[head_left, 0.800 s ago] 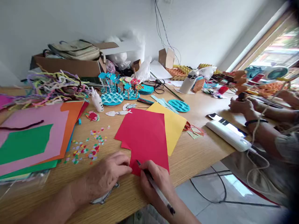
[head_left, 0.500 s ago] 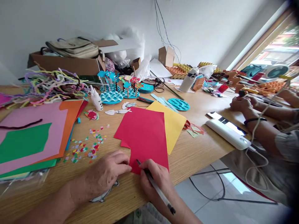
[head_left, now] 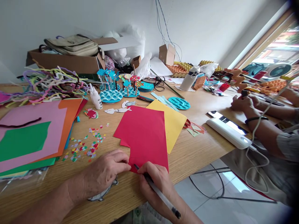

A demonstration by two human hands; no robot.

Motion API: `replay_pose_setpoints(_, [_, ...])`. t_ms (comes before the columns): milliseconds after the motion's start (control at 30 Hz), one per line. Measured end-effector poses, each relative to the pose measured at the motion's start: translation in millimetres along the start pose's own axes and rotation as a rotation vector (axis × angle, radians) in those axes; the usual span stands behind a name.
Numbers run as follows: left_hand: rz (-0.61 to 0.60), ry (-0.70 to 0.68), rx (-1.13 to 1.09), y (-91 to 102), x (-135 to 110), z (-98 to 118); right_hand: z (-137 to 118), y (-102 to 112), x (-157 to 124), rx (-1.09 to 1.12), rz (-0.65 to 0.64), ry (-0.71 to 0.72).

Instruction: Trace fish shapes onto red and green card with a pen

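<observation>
My right hand is closed around a black-tipped pen, whose point meets the lower left part of a red sheet of paper. To its left, my left hand has curled fingers, with the thumb and index fingertips pinning the sheet's lower left edge. A grey-and-white paper cutout lies partly hidden beneath that hand. Faint dark marks show on the red paper near the pen point. Under the red sheet's right side is a yellow sheet.
Stacked coloured paper, paper confetti and a glue bottle lie left. Fish cutouts are beyond the red sheet. Red-handled scissors and a white power bank lie right, near another person's hands.
My right hand has shifted the pen point slightly left and toward me on the red paper. The left hand stays at the sheet's edge.
</observation>
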State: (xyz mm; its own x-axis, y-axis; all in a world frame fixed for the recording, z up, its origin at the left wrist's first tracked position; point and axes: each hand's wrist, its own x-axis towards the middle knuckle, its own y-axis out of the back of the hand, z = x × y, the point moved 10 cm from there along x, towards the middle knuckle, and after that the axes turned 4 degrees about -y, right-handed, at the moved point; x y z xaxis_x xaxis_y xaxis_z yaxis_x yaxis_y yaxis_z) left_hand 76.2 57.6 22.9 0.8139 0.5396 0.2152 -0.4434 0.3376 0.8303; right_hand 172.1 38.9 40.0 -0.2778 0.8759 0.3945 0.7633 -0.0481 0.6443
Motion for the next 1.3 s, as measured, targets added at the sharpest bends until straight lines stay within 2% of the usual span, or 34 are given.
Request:
replay_pose_setpoints(300, [-0.012,0.005,-0.052,0.7,2,0,-2,0,0,0.049,-0.038,0.009])
replay_pose_setpoints(467, [0.005,-0.003,-0.015,1.8,1,1,9,10,2,0.046,0.079,-0.087])
replay_pose_setpoints(633, [0.007,-0.015,0.000,3.9,3,5,10,8,3,-0.021,0.095,-0.093])
replay_pose_setpoints(1300, [0.001,-0.028,0.013,2.5,2,3,9,4,3,-0.028,0.025,-0.100])
